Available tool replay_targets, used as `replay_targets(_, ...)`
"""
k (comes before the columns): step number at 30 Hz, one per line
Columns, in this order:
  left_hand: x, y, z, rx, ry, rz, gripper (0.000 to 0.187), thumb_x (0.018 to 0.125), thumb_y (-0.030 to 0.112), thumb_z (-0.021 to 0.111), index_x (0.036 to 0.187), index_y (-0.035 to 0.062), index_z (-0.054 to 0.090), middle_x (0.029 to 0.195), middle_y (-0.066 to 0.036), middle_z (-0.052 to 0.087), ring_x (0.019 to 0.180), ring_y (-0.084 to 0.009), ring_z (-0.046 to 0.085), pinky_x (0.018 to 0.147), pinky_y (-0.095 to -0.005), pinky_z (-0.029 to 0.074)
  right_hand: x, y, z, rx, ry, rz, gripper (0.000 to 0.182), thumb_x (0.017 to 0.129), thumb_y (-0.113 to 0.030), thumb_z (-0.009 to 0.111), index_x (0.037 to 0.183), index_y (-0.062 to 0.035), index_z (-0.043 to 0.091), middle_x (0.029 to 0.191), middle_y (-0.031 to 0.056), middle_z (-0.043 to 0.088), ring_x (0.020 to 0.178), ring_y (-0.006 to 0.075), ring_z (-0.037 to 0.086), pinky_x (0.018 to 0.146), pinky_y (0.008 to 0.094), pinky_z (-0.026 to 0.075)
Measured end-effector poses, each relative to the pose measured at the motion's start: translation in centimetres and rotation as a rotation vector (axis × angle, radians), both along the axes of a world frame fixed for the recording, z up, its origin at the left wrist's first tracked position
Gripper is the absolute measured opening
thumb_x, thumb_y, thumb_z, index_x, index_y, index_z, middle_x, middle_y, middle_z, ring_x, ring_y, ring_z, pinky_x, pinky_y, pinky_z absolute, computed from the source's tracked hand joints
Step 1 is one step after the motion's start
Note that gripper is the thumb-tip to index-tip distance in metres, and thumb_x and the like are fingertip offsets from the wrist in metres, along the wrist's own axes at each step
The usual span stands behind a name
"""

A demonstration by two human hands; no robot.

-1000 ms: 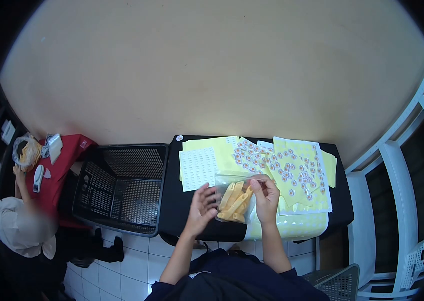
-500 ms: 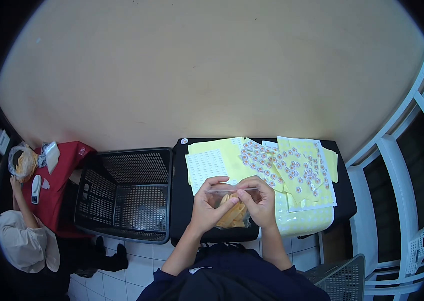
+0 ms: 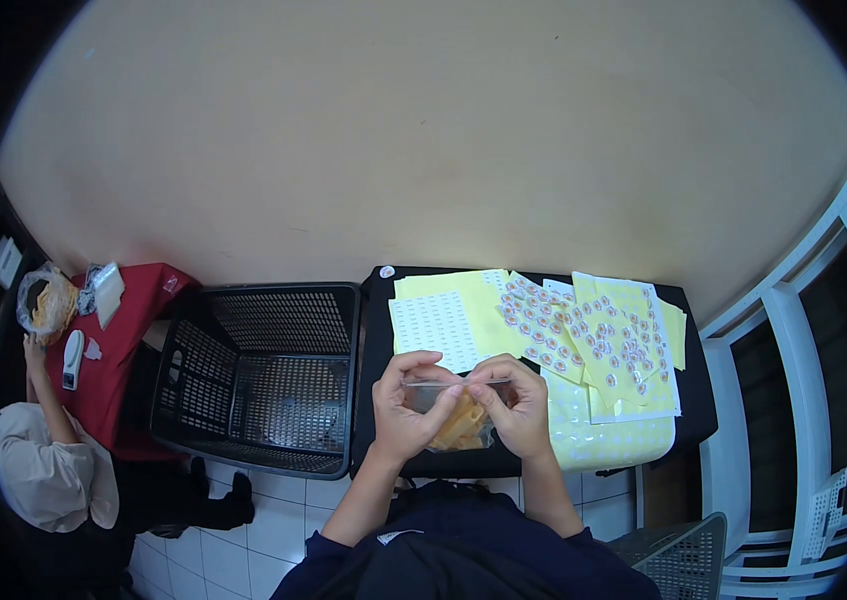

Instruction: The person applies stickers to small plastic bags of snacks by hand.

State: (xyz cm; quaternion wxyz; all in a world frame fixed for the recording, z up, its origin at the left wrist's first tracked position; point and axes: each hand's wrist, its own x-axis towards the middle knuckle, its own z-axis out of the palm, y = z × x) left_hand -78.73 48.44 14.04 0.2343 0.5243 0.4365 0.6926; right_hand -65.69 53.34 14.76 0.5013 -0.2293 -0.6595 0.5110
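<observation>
A clear plastic bag [image 3: 463,428] with yellowish snack pieces inside hangs between my two hands, over the front edge of the black-covered table [image 3: 373,340]. My left hand [image 3: 411,408] pinches the bag's top edge from the left, thumb toward the middle. From the right, my right hand [image 3: 509,405] grips the same edge, its thumb and fingertips close to the left ones. Behind the hands lie yellow sticker sheets [image 3: 483,300] and a white label sheet [image 3: 433,330]. Round stickers [image 3: 610,380] cover the sheets on the right.
A black plastic crate [image 3: 288,460] stands left of the table. Farther left, a person in a light head covering [image 3: 38,470] reaches to a snack bag [image 3: 53,305] on a red-covered table [image 3: 138,330]. Another crate [image 3: 688,560] is at lower right, near white metal railings [image 3: 793,400].
My fingertips have come closer together along the bag's top edge, and the bag now hangs lower behind my thumbs. The view has shifted slightly.
</observation>
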Motion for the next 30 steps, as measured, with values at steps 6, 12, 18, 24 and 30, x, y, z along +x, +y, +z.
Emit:
replay_targets(6, -0.2, -0.2, -0.5, 0.072, 0.025, 0.073, 0.038, 0.068, 0.000, 0.065, 0.099, 0.0019, 0.044, 0.072, -0.010, 0.061, 0.070, -0.0134, 0.060, 0.065, -0.0235, 0.046, -0.6, -0.4, 0.0, -0.002, -0.018, -0.017, 0.008, 0.071, -0.002, 0.063, 0.076, 0.0020, 0.058, 0.076, 0.0082, 0.059, 0.071, 0.0132, 0.056, 0.065, 0.0225, 0.043)
replay_targets(12, 0.0, -0.6, -0.6, 0.086, 0.009, 0.088, 0.043, 0.068, -0.001, 0.063, 0.103, 0.0030, 0.038, 0.073, -0.006, 0.056, 0.067, -0.0096, 0.055, 0.065, -0.0209, 0.043, -1.2, -0.4, -0.3, 0.103, 0.024, -0.024, 0.007, 0.071, -0.002, 0.062, 0.075, 0.0020, 0.058, 0.074, 0.0088, 0.059, 0.068, 0.0136, 0.056, 0.062, 0.0227, 0.043)
replay_targets(18, -0.2, -0.8, -1.0, 0.103, -0.026, 0.114, 0.042, 0.068, 0.001, 0.064, 0.101, 0.0034, 0.039, 0.072, -0.008, 0.058, 0.067, -0.0108, 0.056, 0.062, -0.0222, 0.044, -1.6, -0.6, -0.2, 0.139, -0.001, -0.030, 0.008, 0.071, -0.002, 0.062, 0.075, 0.0024, 0.058, 0.073, 0.0094, 0.059, 0.066, 0.0139, 0.057, 0.061, 0.0228, 0.043)
replay_targets(24, -0.2, -1.1, -1.4, 0.091, -0.057, 0.118, 0.043, 0.069, 0.001, 0.064, 0.102, 0.0032, 0.037, 0.073, -0.008, 0.058, 0.068, -0.0104, 0.056, 0.063, -0.0221, 0.044, -1.9, -0.9, -0.5, 0.121, -0.002, -0.026, 0.007, 0.072, -0.002, 0.062, 0.074, 0.0024, 0.058, 0.073, 0.0097, 0.059, 0.067, 0.0140, 0.057, 0.062, 0.0230, 0.044)
replay_targets(30, -0.5, -1.6, -1.1, 0.062, -0.093, 0.101, 0.061, 0.067, 0.000, 0.065, 0.117, -0.0016, 0.031, 0.074, -0.009, 0.059, 0.070, -0.0119, 0.057, 0.067, -0.0227, 0.045, -2.1, -1.1, -0.8, 0.098, 0.011, 0.048, 0.007, 0.074, -0.003, 0.058, 0.079, 0.0019, 0.055, 0.076, 0.0093, 0.056, 0.070, 0.0136, 0.055, 0.065, 0.0230, 0.043)
